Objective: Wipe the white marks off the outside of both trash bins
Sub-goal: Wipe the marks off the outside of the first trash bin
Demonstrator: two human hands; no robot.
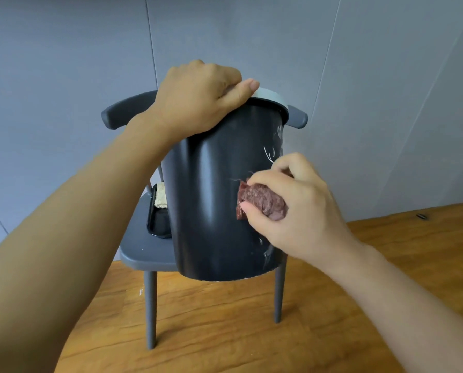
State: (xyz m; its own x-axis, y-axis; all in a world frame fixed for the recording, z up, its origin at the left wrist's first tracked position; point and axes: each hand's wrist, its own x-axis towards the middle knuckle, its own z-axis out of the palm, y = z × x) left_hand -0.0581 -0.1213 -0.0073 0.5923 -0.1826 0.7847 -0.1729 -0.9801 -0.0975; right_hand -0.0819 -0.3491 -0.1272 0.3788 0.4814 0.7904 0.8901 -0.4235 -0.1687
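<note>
A dark trash bin [211,205] with a pale grey rim [272,96] is tilted toward me in front of a grey chair. White marks [274,146] show on its upper right side and more near its lower right edge [266,251]. My left hand [198,100] grips the bin's rim from above. My right hand [292,208] holds a bunched reddish-brown cloth [260,201] pressed against the bin's right side. Only one bin is in view.
The grey chair [141,246] stands on a wooden floor [225,319] before a grey wall. On its seat, behind the bin, lies a black tray [157,224] with a beige sponge-like pad [161,196].
</note>
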